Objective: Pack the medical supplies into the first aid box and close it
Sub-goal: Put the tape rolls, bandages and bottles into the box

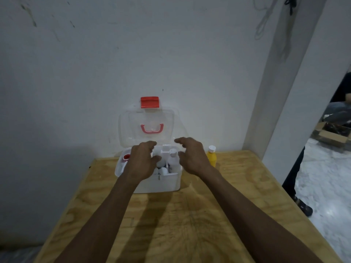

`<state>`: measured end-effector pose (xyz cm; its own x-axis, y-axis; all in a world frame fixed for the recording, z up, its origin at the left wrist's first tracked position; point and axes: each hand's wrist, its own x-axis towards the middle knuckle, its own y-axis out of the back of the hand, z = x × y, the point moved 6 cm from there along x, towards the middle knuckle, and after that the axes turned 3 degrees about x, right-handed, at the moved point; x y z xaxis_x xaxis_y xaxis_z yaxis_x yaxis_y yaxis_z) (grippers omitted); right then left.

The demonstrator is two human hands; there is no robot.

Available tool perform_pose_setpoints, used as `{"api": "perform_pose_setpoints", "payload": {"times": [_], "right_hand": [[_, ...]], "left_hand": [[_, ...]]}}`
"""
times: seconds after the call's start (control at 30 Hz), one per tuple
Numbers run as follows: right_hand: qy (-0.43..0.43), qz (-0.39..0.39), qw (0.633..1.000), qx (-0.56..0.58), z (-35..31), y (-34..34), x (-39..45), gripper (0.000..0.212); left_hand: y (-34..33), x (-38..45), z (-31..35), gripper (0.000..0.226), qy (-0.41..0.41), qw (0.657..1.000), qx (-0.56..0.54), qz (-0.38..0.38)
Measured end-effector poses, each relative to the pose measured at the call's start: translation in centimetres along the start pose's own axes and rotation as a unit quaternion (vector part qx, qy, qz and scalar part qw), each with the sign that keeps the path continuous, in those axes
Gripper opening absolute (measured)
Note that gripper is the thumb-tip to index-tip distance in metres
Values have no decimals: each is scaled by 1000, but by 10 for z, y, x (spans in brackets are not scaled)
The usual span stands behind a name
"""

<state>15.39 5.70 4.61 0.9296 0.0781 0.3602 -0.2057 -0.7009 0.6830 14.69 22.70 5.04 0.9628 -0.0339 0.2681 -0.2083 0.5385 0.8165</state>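
Observation:
A white first aid box (161, 182) stands at the far side of the wooden table, its clear lid (125, 128) raised against the wall with a red latch (149, 102) on top and a pink handle (152, 128). Inside are a white bottle (173, 158), several white containers and a red-capped item (126, 157) at the left. My left hand (141, 162) hovers over the box's left half, fingers loosely curled, holding nothing. My right hand (191, 156) hovers over the right rim, fingers spread and relaxed. A yellow bottle (211, 156) with a white cap stands on the table right of the box.
The plywood table (190, 215) ends close to the white wall behind the box. A white pillar (281, 111) rises at the right. Beyond it a person's dark leg and shoe (303, 205) and cardboard boxes (330, 133) are on the floor.

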Motion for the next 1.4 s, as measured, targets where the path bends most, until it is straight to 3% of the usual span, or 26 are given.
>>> {"api": "perform_pose_setpoints", "payload": {"times": [0.1,0.23,0.53,0.7,0.83,1.07,1.4], "right_hand": [[-14,95,995,-9,11,23,-2,38],[-59,150,982,-97,28,44,-5,35],[-131,99,982,-93,60,36,-9,32],[-140,103,983,-64,60,35,-10,30],[-106,109,987,-44,40,47,-4,30],[9,155,988,-1,-52,82,23,30],[37,40,999,6,-68,25,54,36]], "left_hand": [[10,-10,-22,46,-21,997,19,74],[7,-15,-48,36,-11,994,70,89],[-11,-14,-59,54,-26,986,164,7],[-17,-16,-63,54,-20,982,188,6],[-18,-16,-63,54,-17,984,178,10],[-19,-16,-65,54,-20,984,178,19],[-20,-16,-68,58,-12,982,186,22]]}}
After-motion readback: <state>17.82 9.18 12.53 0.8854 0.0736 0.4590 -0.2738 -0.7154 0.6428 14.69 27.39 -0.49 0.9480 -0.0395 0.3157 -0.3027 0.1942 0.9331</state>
